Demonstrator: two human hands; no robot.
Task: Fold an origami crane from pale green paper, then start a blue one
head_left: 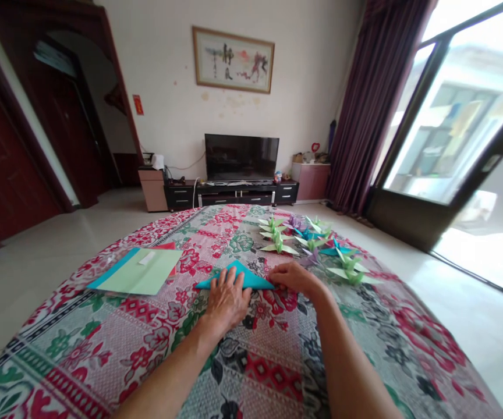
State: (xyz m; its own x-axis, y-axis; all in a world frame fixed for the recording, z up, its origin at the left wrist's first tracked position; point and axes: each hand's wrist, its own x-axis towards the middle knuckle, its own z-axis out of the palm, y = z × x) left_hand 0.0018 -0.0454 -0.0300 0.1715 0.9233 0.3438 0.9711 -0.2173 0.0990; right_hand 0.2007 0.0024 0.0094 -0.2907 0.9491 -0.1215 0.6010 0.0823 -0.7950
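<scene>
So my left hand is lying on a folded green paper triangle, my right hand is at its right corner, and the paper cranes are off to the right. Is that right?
Not quite: the head view shows that the folded paper triangle is blue, not green. Your left hand lies on it, your right hand is at its right corner, and the paper cranes are off to the right.

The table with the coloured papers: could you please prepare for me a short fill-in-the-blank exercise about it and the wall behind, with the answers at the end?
1. The left hand lies on a blue paper folded into the shape of a ____.
2. Under a small white slip lies a large sheet coloured pale ____.
3. Seen from the camera, the paper birds stand to the ____ of the large sheet.
4. The framed picture hangs ____ the television.

Missing words: triangle; green; right; above.
</scene>
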